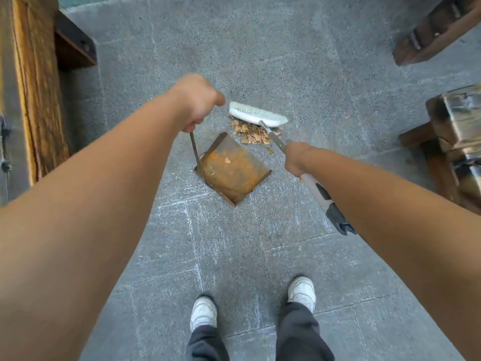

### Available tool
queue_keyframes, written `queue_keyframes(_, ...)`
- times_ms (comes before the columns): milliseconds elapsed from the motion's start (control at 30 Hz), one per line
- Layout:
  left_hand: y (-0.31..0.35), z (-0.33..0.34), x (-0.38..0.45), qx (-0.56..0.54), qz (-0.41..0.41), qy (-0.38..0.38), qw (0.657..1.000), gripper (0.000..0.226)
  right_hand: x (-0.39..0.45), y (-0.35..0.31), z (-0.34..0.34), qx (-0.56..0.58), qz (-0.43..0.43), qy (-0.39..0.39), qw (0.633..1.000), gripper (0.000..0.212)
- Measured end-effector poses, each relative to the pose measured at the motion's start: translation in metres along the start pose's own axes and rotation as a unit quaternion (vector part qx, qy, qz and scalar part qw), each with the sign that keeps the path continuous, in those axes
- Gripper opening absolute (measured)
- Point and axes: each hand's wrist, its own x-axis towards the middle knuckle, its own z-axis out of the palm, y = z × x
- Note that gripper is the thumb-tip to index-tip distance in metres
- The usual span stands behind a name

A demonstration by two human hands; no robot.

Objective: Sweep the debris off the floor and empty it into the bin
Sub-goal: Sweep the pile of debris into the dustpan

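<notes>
A rusty orange metal dustpan (233, 169) rests on the grey stone floor, its open mouth facing up-right toward a small pile of dry brown leaf debris (251, 132). My left hand (197, 100) is closed around the top of the dustpan's thin upright metal handle (194, 152). My right hand (296, 158) grips the shaft of a broom whose white brush head (257, 113) sits on the floor just beyond the debris. One leaf scrap lies inside the pan. No bin is in view.
A wooden bench or table edge (39, 87) runs along the left side. Dark wooden furniture (437, 29) stands at the upper right and a wooden stool (458, 136) at the right. My two white shoes (302, 291) stand on the paving below.
</notes>
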Motion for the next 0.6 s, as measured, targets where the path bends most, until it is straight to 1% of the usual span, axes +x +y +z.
queue_keyframes(33,-0.001,0.001,-0.002,-0.003,0.007,-0.003,1.000,0.019,-0.006,-0.003,0.008,0.009,-0.003,-0.003,1.000,0.054)
queue_keyframes(100,-0.003,0.002,-0.007,-0.002,0.018,-0.007,1.000,0.014,-0.018,-0.006,0.025,0.030,-0.004,-0.011,0.999,0.049)
queue_keyframes(300,-0.008,0.006,-0.023,0.022,0.034,0.013,0.999,0.023,-0.050,-0.015,0.068,0.083,-0.018,-0.019,0.996,0.052)
queue_keyframes(433,-0.010,0.010,-0.037,0.027,0.045,0.022,0.998,0.014,-0.066,-0.009,0.088,0.140,-0.019,-0.046,0.989,0.045)
queue_keyframes(467,-0.010,0.011,-0.040,0.029,0.050,0.025,0.998,0.013,-0.071,-0.006,0.092,0.153,-0.019,-0.050,0.987,0.046)
queue_keyframes(600,-0.012,0.012,-0.048,0.038,0.052,0.029,0.997,0.025,-0.094,0.009,0.105,0.211,-0.037,-0.074,0.974,0.060)
